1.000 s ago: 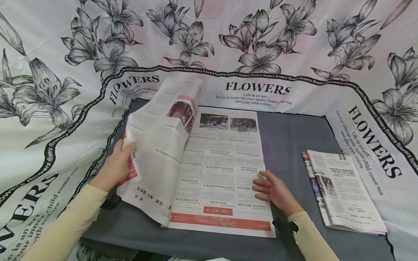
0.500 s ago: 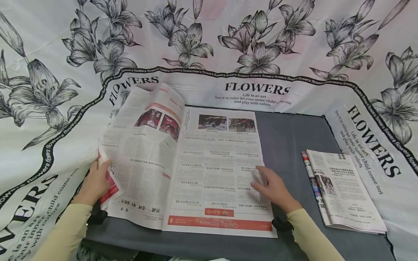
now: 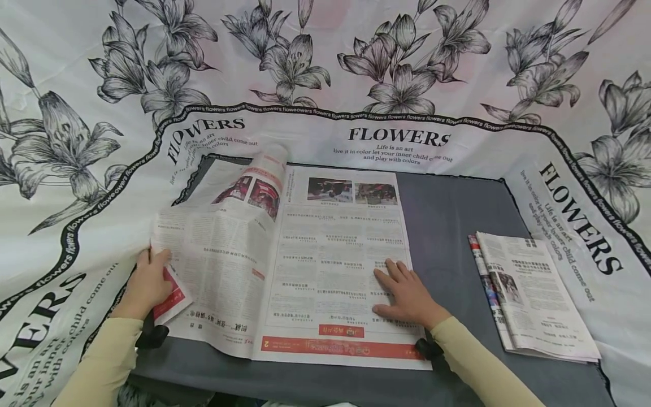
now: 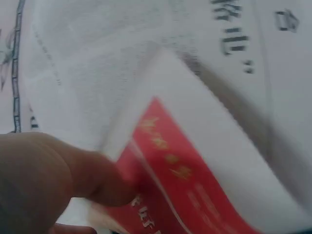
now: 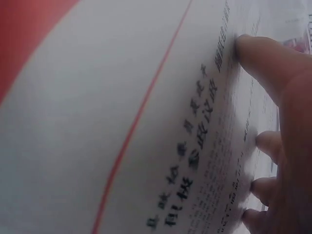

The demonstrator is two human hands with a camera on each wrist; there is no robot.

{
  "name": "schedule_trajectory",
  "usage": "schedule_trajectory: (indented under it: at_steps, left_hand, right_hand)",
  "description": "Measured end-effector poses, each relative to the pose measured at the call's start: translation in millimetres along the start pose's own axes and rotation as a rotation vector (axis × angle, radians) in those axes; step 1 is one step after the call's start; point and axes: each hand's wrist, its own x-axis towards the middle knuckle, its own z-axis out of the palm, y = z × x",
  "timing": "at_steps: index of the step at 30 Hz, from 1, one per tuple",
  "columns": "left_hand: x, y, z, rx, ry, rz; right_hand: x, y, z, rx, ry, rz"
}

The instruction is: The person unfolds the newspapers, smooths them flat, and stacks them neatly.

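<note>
A newspaper (image 3: 325,282) lies spread on the grey table, its left page bulging up near the fold and curling over at the far end. My left hand (image 3: 144,285) pinches the left page's outer edge, where a corner with a red band (image 4: 165,161) is folded over. In the left wrist view the thumb (image 4: 92,180) presses on that corner; the fingers beneath are mostly hidden. Over the right page, my right hand (image 3: 407,294) rests with fingers spread. Its fingertips (image 5: 246,46) touch the printed sheet in the right wrist view.
A folded stack of newspapers (image 3: 534,299) lies at the right side of the grey table (image 3: 447,226). White cloth (image 3: 305,68) printed with flowers and lettering rises behind the table and along both sides. The table's front edge runs just below the newspaper.
My left hand has carried the page left and down, opening it out flatter; its far corner has since folded forward. My right hand has moved left from the sheet's edge onto the right page.
</note>
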Motion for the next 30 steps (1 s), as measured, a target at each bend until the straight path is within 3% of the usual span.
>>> schedule_trajectory:
  at_steps: [3,6,9,11,13,16,19,23,26,30]
  left_hand:
    - [1.6,16.7,-9.7,0.053,0.133,0.075]
    - [3.1,47.2,-22.5,0.089,0.240,0.173]
    - [8.3,81.8,-32.7,0.088,0.183,0.260]
    - [16.0,100.2,-33.5,0.077,0.076,0.281]
    - [26.9,108.6,-27.6,0.062,-0.041,0.280]
    - [41.9,105.8,-12.0,0.039,-0.162,0.226]
    - [51.6,94.6,1.4,0.023,-0.235,0.161]
    - [58.0,85.3,9.9,0.030,-0.236,0.142]
    - [60.1,85.4,14.1,0.045,-0.221,0.158]
    - [59.2,86.6,24.5,0.056,-0.251,0.170]
  right_hand:
    - [0.5,-1.0,-3.3,0.017,0.000,0.009]
    - [5.7,-6.8,-7.7,0.023,0.002,0.019]
    - [19.7,-18.6,-12.1,0.026,0.014,0.004]
    - [32.7,-28.2,-13.1,0.019,0.023,-0.024]
    - [45.3,-36.4,-11.4,0.018,0.031,-0.057]
    - [55.5,-42.3,-3.5,0.026,-0.014,-0.056]
    - [54.8,-37.3,6.0,0.001,-0.062,-0.017]
    - [48.0,-20.6,9.8,-0.040,-0.035,0.020]
    - [42.2,-6.7,6.5,-0.042,0.002,0.026]
    - [33.4,9.4,2.3,-0.051,-0.008,0.025]
